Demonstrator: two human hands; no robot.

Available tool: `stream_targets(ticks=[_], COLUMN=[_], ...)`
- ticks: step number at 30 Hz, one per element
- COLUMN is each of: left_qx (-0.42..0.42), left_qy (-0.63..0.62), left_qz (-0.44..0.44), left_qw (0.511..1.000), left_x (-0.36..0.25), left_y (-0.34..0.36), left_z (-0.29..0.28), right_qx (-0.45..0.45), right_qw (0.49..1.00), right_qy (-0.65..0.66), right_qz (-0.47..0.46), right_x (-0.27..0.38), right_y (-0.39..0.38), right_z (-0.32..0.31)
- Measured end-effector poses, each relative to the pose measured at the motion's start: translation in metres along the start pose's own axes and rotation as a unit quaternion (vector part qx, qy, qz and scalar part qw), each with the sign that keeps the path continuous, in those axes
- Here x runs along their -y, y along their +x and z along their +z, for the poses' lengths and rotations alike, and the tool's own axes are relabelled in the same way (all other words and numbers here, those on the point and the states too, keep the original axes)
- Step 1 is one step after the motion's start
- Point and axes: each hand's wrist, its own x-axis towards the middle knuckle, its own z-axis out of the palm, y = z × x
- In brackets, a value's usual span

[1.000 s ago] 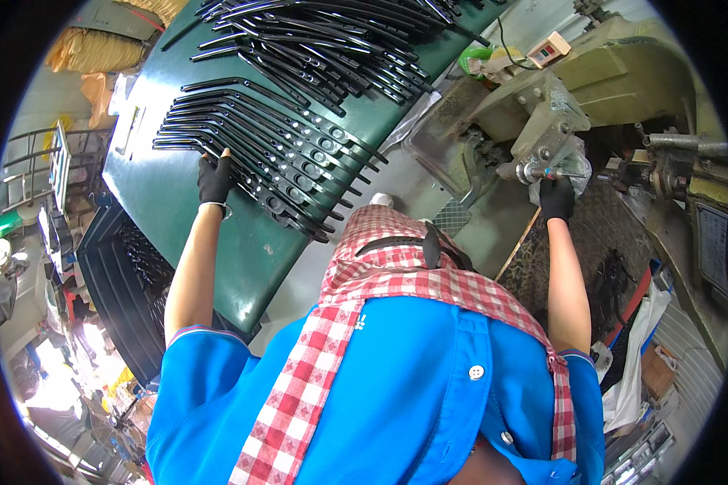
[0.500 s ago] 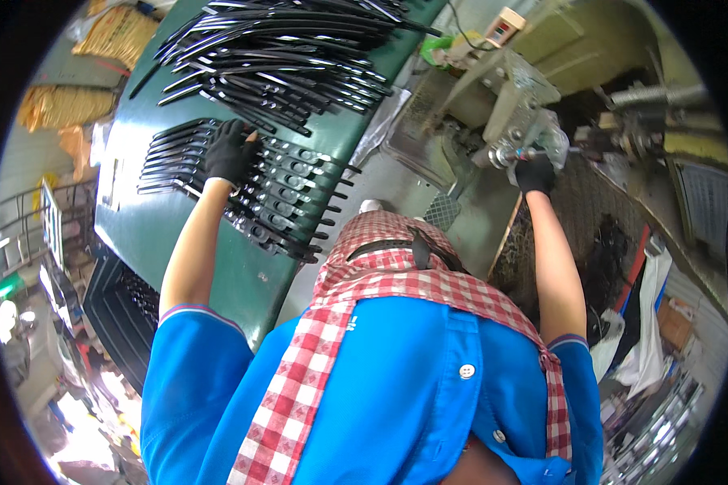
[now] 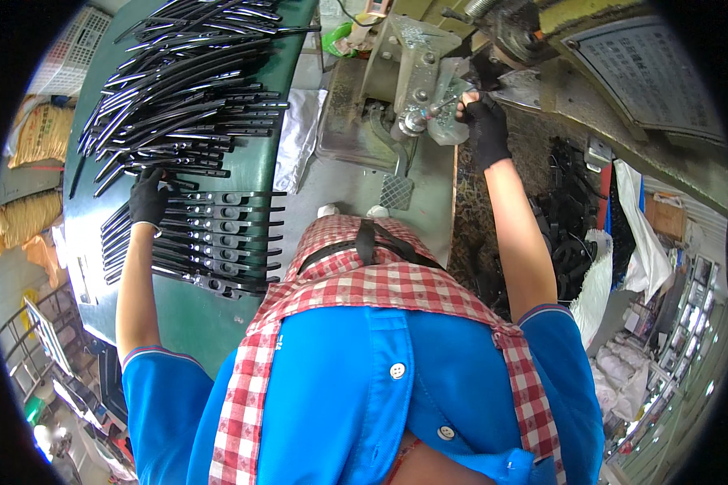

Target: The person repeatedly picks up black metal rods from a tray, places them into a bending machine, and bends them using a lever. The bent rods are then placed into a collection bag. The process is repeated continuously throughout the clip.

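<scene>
My left hand (image 3: 147, 198), in a black fingerless glove, is at the near edge of a heap of curved black tubes (image 3: 178, 81). Its fingers curl down at a short-looking black tube (image 3: 189, 184) there; the grip is partly covered. Just nearer lies a row of black bars with oval slots (image 3: 228, 226), side by side, their thinner ends toward the left. My right hand (image 3: 485, 129), gloved the same way, is closed at the machine head (image 3: 416, 73). Bare fingertips pinch the end of a thin metal rod (image 3: 445, 105), beside clear plastic wrapping (image 3: 451, 125).
The heap and row lie on a green table (image 3: 194, 307). A textured foot pedal (image 3: 396, 192) sits below the machine. Black parts (image 3: 554, 234) lie at the right, by white sacks (image 3: 641, 234). Tan sacks (image 3: 40, 133) stand at the far left.
My left hand has gone from the row of slotted bars to the edge of the tube heap. My right hand stays at the machine's rod. The whole view has shifted.
</scene>
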Motion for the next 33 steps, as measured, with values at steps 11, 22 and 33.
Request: stream_targets(ticks=[11,22,33], left_qx=[-0.117,-0.141,-0.045], left_qy=[-0.050,-0.091,-0.355], left_qz=[0.106,0.170,0.241], left_qw=[0.986,0.971,0.902], left_x=[0.041,0.004,-0.193], left_y=[0.003,0.011,0.027], left_z=[0.028,-0.022,-0.068], right_qx=[0.080,-0.216,-0.277], right_qw=[0.981,0.781,0.738], right_qy=[-0.088,-0.586,-0.603], right_qz=[-0.151,0.025,-0.126], right_x=[0.100,-0.014,0.000], right_y=[-0.070,-0.117,-0.139], right_z=[0.073,-0.178,-0.228])
